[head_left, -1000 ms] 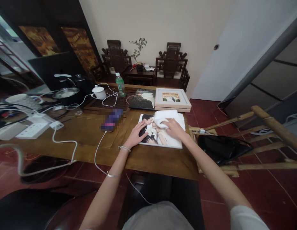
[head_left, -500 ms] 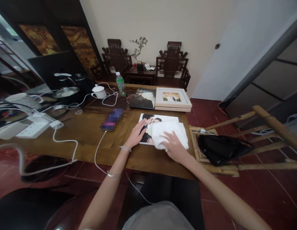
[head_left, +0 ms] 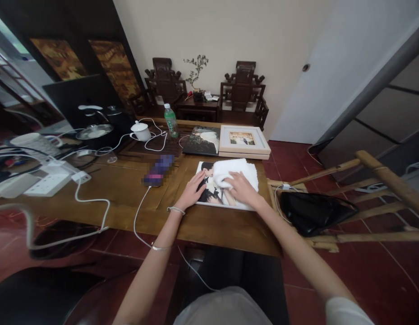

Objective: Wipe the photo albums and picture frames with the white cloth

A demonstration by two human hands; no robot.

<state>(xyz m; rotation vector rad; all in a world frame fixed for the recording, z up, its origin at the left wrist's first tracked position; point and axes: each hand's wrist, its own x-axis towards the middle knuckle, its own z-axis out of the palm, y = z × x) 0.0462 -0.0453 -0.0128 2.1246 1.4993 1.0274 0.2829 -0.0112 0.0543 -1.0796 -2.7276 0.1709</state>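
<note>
A photo panel (head_left: 209,195) with a picture of a couple lies flat on the wooden table (head_left: 209,225) in front of me. My left hand (head_left: 192,189) rests on its left edge, fingers stretched out. Over the panel's upper right part lies a folded white towel (head_left: 241,169). My right hand (head_left: 242,187) grips the towel's near side and presses it on the picture, fingers bent into the cloth. The towel covers part of the picture.
Behind the panel lie a dark photo panel (head_left: 203,140) and stacked framed pictures (head_left: 226,143). A phone (head_left: 158,170) on a cable, a green bottle (head_left: 171,122), a lidded white cup (head_left: 140,132) and a power strip (head_left: 48,183) are leftward. A bamboo chair (head_left: 375,180) holds a black bag (head_left: 310,212).
My right hand has moved the towel away from me and slightly left, uncovering the panel's lower right part. My left hand has stayed in place.
</note>
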